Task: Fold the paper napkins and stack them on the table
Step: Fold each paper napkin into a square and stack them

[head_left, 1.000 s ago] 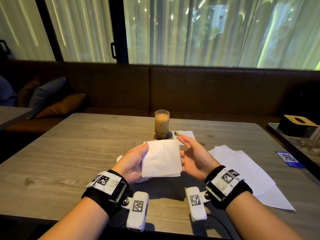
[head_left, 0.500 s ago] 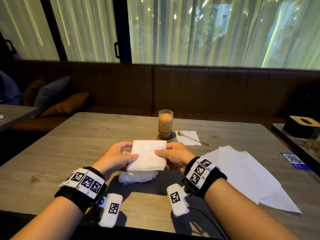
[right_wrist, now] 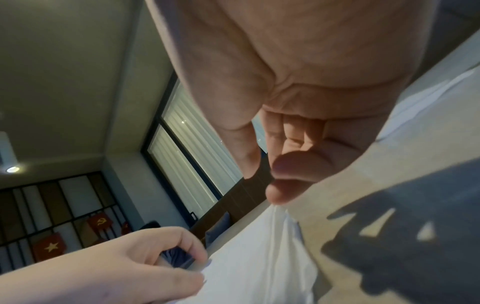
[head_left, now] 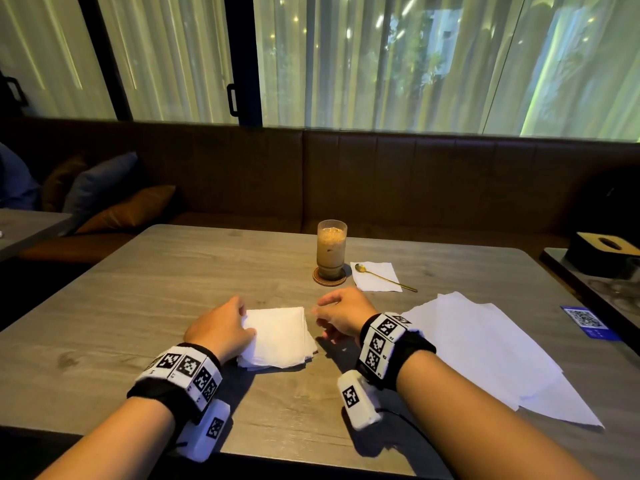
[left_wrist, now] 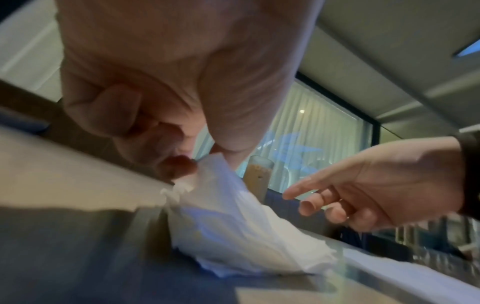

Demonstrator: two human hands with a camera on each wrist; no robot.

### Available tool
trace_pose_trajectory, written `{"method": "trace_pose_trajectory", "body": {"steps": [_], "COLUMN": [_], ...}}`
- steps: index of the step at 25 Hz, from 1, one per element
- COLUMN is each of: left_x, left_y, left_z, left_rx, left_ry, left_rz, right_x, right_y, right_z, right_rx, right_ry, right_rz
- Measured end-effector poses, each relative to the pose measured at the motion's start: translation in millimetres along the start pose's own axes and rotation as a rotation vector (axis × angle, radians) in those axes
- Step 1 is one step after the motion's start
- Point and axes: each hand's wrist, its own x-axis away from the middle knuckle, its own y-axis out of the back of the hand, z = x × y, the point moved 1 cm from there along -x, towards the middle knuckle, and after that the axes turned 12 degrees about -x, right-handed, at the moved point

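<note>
A stack of folded white napkins [head_left: 277, 337] lies on the wooden table [head_left: 166, 289] in front of me. My left hand [head_left: 247, 327] is at the stack's left edge. In the left wrist view its thumb and fingertips [left_wrist: 182, 166] pinch a raised corner of the top folded napkin [left_wrist: 233, 216]. My right hand [head_left: 320, 317] hovers just right of the stack with loosely curled fingers and holds nothing. It is seen apart from the paper in the left wrist view [left_wrist: 298, 197]. A pile of unfolded napkins [head_left: 485, 348] is spread out on the right.
A glass of iced coffee [head_left: 331, 249] on a coaster stands behind the stack. Beside it a gold spoon [head_left: 384, 277] lies on a small napkin. A blue QR card [head_left: 587, 320] lies at the right edge. A tissue box [head_left: 606, 252] is on the side table.
Both hands brought the folded napkin down from the air onto the stack. The right hand let go and drew back to the right; the left hand stays at the edge.
</note>
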Motion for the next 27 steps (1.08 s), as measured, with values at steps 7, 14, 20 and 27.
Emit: {"method": "trace_pose_trajectory", "body": {"steps": [7,14,20,27], "left_x": [27.7,35.3,38.1,32.5], "left_y": [28.1,22.9,-17.1,-41.4], "left_z": [-52.3,-174.0,-264.5,-288.5], "left_rx": [-0.242,-0.052,0.038,-0.129], "left_ry": [-0.156,-0.374,-0.566,-0.463], "left_rz": [-0.118,0.056,0.185,0.079], "right_x": [22.6,53.4,73.1,83.7], "right_y": [100.8,176.4,214.9,235.9], "right_z": [-3.1,-21.1,-49.3,-96.6], "right_rx": [0.302,0.431,0.606,0.692], "right_ry": [-0.032,-0.098,-0.083,-0.149], "right_rz": [0.005,-0.109,-0.206,-0.173]}}
